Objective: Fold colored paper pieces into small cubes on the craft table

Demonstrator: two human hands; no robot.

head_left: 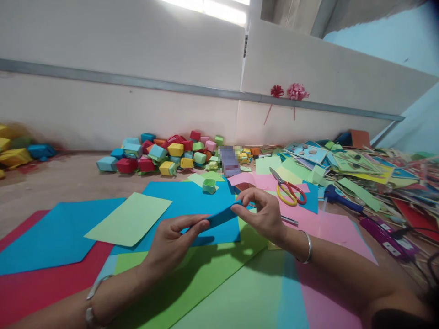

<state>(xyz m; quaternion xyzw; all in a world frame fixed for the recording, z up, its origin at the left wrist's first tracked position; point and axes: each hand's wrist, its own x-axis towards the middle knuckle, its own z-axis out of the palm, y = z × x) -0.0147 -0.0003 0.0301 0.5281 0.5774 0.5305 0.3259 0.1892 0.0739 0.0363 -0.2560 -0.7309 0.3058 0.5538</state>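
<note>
A folded strip of blue paper (pixel 222 215) is held up over the table between both hands. My left hand (pixel 171 242) pinches its near left end with thumb and fingers. My right hand (pixel 262 214) pinches its far right end. Under the hands lie large sheets: a blue sheet (pixel 192 201), a light green sheet (pixel 130 219) and a bright green sheet (pixel 206 278). A small green folded paper box (pixel 209 185) stands on the blue sheet just beyond the hands.
A heap of coloured folded paper boxes (pixel 164 153) lies by the wall. Scissors with red and yellow handles (pixel 288 188) rest right of my hands, on pink paper (pixel 329 228). A blue glue gun (pixel 341 197) and stacked craft cards (pixel 356 164) fill the right side.
</note>
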